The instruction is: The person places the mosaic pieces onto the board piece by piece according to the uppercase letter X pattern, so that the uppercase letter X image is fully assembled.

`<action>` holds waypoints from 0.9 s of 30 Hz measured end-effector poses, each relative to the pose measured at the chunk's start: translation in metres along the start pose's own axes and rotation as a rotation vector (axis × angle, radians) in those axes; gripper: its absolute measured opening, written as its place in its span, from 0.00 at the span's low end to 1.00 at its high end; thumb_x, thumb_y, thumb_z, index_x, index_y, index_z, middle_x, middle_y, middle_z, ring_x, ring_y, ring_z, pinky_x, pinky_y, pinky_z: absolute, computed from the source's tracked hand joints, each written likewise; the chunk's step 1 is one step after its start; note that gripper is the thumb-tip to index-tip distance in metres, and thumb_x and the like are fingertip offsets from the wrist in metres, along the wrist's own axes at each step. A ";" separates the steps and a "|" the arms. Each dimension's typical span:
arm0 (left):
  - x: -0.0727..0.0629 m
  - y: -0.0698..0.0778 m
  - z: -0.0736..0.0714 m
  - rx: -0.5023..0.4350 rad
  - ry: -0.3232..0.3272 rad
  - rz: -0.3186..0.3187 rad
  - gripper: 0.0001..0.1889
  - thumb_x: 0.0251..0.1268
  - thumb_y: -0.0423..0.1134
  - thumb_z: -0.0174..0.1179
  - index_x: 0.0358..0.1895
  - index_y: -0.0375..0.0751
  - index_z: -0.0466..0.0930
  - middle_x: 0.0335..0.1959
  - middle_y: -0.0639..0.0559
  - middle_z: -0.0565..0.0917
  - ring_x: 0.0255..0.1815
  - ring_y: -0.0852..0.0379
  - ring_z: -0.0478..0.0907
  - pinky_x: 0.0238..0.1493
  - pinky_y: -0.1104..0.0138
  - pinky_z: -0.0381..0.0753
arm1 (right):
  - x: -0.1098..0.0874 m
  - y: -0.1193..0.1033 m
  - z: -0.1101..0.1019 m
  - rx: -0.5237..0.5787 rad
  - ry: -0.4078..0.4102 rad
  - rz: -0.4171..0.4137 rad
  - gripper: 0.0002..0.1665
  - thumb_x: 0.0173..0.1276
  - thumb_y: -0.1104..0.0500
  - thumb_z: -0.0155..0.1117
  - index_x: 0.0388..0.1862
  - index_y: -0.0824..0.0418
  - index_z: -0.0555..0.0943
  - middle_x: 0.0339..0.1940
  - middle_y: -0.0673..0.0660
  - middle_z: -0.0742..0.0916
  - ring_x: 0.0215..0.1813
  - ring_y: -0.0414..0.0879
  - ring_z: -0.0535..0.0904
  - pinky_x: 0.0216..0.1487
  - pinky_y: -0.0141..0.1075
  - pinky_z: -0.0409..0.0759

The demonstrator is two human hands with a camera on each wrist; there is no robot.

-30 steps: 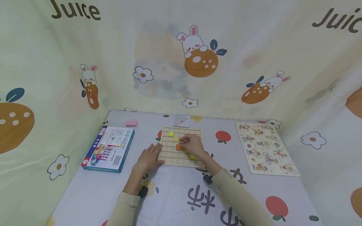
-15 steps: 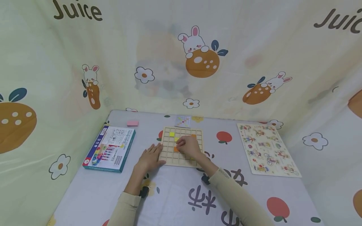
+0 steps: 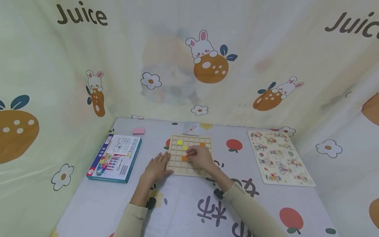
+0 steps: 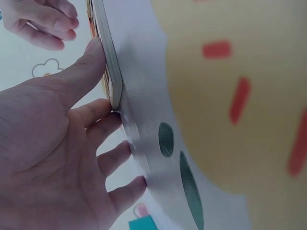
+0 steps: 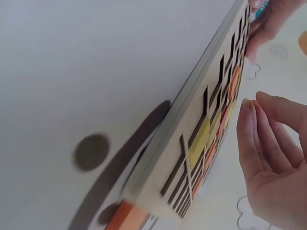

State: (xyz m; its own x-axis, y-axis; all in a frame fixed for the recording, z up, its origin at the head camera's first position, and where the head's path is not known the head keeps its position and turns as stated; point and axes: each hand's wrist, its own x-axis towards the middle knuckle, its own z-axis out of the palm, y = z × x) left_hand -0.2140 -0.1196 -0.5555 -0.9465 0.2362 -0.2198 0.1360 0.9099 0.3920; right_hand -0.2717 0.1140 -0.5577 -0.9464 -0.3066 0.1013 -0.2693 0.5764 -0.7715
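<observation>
A wooden grid board lies on the table with coloured square tiles in some of its cells. In the head view two yellow tiles and an orange tile show left of my right hand, and another orange tile behind it. That hand hovers over the board, thumb and fingertips drawn together; the right wrist view shows no tile at its fingertips. It hides the board's middle, where a red tile shows from the wrist. My left hand rests with spread fingers at the board's left edge, thumb by the near corner.
A small pattern card lies behind the board, and a pink block at the back left. A flat printed box lies to the left. On the right is a picture board. Printed curtains stand around the table.
The orange tile near my right fingertips has shifted slightly left and nearer, into a cell. My right hand has drawn a little off it, uncovering the orange tile behind. My left hand stays put.
</observation>
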 end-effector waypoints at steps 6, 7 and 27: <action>0.001 0.000 0.004 0.004 0.007 -0.005 0.46 0.71 0.55 0.67 0.85 0.45 0.54 0.86 0.46 0.55 0.86 0.41 0.47 0.83 0.41 0.50 | -0.017 0.011 -0.016 0.006 0.093 0.071 0.11 0.65 0.64 0.77 0.46 0.61 0.90 0.35 0.49 0.92 0.38 0.42 0.88 0.44 0.39 0.89; 0.001 0.000 0.004 0.004 0.006 -0.007 0.46 0.71 0.56 0.66 0.85 0.45 0.54 0.86 0.46 0.54 0.86 0.41 0.47 0.83 0.41 0.49 | -0.020 0.012 -0.020 0.002 0.106 0.081 0.11 0.65 0.64 0.77 0.46 0.61 0.90 0.35 0.49 0.91 0.39 0.42 0.88 0.44 0.39 0.89; 0.000 0.003 0.002 -0.004 0.006 -0.007 0.45 0.71 0.54 0.67 0.84 0.44 0.54 0.85 0.45 0.55 0.86 0.41 0.47 0.83 0.40 0.49 | -0.070 0.041 -0.071 -0.201 -0.040 0.313 0.26 0.51 0.65 0.84 0.51 0.61 0.88 0.38 0.52 0.90 0.42 0.45 0.85 0.42 0.40 0.87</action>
State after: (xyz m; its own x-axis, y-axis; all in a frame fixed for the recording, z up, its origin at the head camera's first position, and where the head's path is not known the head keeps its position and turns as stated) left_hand -0.2130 -0.1162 -0.5561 -0.9492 0.2275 -0.2172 0.1279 0.9100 0.3943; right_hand -0.2293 0.2123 -0.5520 -0.9818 -0.1194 -0.1475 -0.0018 0.7831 -0.6219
